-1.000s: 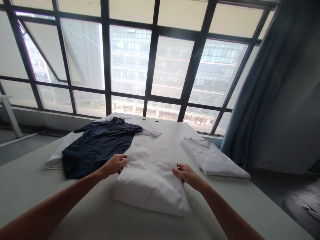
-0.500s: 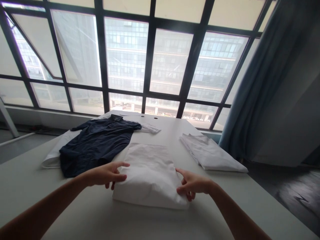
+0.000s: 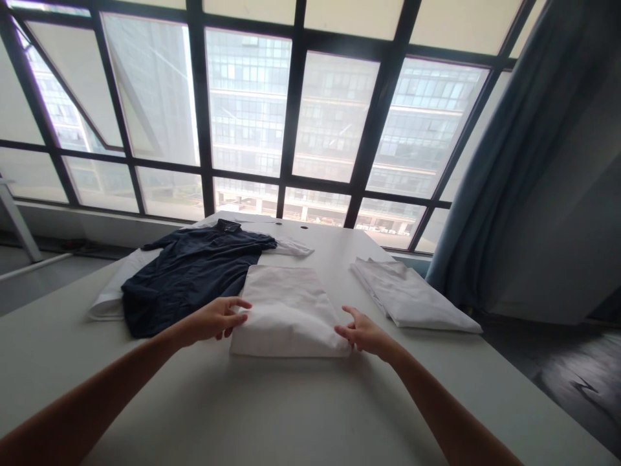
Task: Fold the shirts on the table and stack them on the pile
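A folded white garment (image 3: pixel 287 310) lies flat on the white table (image 3: pixel 272 414) in front of me. My left hand (image 3: pixel 218 318) rests against its left edge, fingers stretched out and slightly apart. At the garment's right edge sits my right hand (image 3: pixel 359 332), fingers extended and touching the cloth. Neither hand grips anything. Just to the left, a dark navy shirt (image 3: pixel 191 275) is spread out, partly over a white cloth (image 3: pixel 114 291).
A second folded white garment (image 3: pixel 412 299) lies on the right side of the table. Large windows with dark frames (image 3: pixel 291 110) stand behind the table. A blue curtain (image 3: pixel 504 162) hangs at the right. Dark floor (image 3: pixel 582 382) shows beyond the table's right edge.
The white garment got shorter: its near part was folded away from me, and it now lies as a flatter, compact rectangle. Both hands moved to its side edges.
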Demonstrator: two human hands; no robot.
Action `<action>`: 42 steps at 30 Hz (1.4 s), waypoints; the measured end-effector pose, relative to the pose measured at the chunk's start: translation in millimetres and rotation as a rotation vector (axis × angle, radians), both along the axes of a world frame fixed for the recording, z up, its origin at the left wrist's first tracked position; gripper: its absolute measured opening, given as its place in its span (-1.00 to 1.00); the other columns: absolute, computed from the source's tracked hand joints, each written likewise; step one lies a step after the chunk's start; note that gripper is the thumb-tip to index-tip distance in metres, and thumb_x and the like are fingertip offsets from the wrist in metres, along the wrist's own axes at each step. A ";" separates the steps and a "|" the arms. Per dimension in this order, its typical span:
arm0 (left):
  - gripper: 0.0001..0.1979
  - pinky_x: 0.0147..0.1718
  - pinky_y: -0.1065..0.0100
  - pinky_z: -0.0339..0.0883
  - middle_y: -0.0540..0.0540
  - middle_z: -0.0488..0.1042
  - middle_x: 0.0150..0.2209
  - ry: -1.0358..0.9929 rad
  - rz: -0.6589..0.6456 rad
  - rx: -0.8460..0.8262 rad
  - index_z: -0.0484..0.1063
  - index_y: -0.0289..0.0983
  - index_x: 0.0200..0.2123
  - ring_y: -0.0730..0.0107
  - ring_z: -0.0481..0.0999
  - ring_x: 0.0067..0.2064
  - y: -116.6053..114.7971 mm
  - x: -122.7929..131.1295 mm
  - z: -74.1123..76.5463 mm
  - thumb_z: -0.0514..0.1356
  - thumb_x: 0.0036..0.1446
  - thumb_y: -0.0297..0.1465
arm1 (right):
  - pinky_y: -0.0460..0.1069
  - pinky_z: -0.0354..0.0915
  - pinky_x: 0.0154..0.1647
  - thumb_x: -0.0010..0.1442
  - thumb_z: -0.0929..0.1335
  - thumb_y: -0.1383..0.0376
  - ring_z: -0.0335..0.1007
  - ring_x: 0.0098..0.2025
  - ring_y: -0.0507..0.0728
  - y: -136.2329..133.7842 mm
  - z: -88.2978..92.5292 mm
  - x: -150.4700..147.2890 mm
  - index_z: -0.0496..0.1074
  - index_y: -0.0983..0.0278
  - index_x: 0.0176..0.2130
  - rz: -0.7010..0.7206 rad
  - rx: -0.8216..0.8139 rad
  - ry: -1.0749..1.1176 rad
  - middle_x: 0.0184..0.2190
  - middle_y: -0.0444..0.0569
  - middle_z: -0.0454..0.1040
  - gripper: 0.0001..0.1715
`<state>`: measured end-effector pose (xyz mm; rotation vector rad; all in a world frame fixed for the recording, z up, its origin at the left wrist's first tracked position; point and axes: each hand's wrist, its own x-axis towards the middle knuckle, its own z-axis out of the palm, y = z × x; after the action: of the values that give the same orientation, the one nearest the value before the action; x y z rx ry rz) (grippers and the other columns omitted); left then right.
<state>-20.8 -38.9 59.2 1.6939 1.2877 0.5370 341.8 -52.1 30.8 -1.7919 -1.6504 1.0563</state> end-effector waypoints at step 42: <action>-0.54 0.19 0.17 0.25 -0.14 0.44 0.17 0.147 -0.727 0.609 0.41 -0.14 0.18 0.15 0.42 0.18 -51.3 57.4 -14.0 -0.03 0.37 -0.12 | 0.14 0.18 0.15 0.37 0.13 -0.06 0.46 0.00 0.28 -31.7 14.9 -44.7 0.53 0.31 -0.02 0.253 0.442 -0.655 -0.07 0.19 0.56 -0.35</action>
<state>36.6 -90.2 45.2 2.5718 0.5230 0.3768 297.0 -83.8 45.7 -1.7417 -2.3126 0.1312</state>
